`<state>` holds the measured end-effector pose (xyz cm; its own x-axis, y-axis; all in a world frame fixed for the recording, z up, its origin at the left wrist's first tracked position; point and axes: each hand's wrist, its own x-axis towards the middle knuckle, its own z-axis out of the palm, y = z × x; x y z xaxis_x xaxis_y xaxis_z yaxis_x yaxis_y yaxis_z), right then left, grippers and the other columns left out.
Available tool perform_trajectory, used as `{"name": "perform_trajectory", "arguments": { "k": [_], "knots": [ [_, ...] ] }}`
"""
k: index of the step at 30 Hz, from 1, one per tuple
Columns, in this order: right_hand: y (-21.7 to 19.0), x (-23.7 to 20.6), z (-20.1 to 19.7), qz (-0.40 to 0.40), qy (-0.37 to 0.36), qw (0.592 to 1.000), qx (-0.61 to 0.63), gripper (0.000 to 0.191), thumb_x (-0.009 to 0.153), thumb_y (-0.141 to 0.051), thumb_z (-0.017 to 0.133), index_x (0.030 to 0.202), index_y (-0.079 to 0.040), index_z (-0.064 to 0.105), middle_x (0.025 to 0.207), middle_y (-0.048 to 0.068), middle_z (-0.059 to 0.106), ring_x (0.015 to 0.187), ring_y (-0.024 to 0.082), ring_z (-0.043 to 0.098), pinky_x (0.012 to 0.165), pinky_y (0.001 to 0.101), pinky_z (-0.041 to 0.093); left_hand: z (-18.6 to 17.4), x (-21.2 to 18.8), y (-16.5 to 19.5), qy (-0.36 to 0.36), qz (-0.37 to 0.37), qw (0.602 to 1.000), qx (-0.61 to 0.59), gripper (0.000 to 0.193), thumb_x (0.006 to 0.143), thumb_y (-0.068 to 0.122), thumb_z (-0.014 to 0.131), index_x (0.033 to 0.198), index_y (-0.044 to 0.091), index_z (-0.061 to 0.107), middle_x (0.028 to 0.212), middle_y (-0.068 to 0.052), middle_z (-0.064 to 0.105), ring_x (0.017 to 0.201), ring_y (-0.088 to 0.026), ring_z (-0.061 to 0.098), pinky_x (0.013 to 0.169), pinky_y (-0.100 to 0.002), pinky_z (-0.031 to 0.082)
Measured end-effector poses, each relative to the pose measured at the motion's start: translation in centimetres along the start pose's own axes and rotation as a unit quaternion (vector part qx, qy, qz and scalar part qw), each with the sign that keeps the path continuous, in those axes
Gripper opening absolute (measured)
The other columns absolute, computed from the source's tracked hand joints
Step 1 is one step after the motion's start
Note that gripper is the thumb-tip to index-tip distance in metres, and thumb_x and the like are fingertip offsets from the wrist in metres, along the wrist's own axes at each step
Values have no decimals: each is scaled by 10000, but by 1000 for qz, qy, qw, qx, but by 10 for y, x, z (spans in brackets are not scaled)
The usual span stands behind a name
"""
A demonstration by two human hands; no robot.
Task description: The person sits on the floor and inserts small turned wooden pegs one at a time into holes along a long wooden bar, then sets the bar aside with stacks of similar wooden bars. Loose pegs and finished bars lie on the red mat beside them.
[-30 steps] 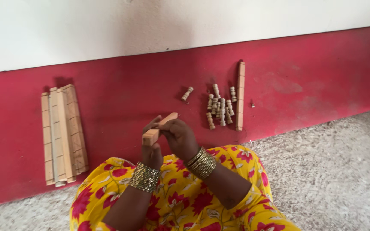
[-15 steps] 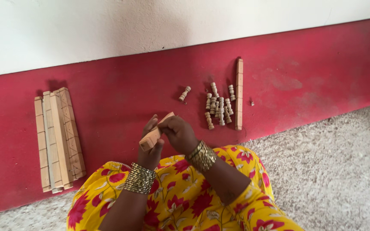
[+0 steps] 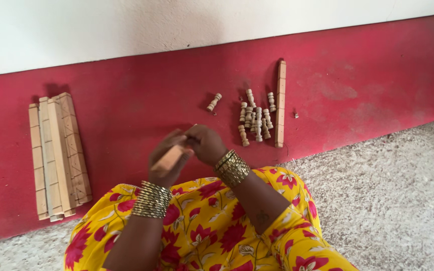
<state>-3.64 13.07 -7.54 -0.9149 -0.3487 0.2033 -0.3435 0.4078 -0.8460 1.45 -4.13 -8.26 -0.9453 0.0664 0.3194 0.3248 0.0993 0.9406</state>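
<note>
Wooden block gripped in left hand; right hand touching upper end

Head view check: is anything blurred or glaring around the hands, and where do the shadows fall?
Head view: soft, even light, no glare. The left hand, right hand and the wooden block they hold are smeared by motion blur, so the grip is hard to read. The stacked wooden strips and the small turned pegs are sharp, with faint shadows on the red floor.
</note>
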Motion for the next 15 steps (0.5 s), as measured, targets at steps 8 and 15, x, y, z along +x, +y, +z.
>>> {"name": "perform_trajectory", "arguments": {
  "k": [8, 15],
  "knots": [
    [28, 12, 12, 53, 60, 993, -91, 140, 893, -52, 674, 1006, -56, 757, 1005, 163, 733, 940, 335, 698, 847, 441, 555, 11, 2, -14, 100, -86, 991, -11, 629, 892, 401, 774, 1350, 17, 579, 1321, -161, 664, 1204, -244, 668, 991, -363, 570],
    [22, 6, 32, 9, 58, 994, -91, 115, 915, -62, 664, 995, -46, 745, 991, 164, 716, 931, 314, 693, 852, 421, 569, 10, 3, -12, 262, -93, 955, -102, 406, 919, 407, 799, 1048, 43, 674, 1147, -125, 744, 1141, -213, 716, 996, -352, 589]
  ]
}}
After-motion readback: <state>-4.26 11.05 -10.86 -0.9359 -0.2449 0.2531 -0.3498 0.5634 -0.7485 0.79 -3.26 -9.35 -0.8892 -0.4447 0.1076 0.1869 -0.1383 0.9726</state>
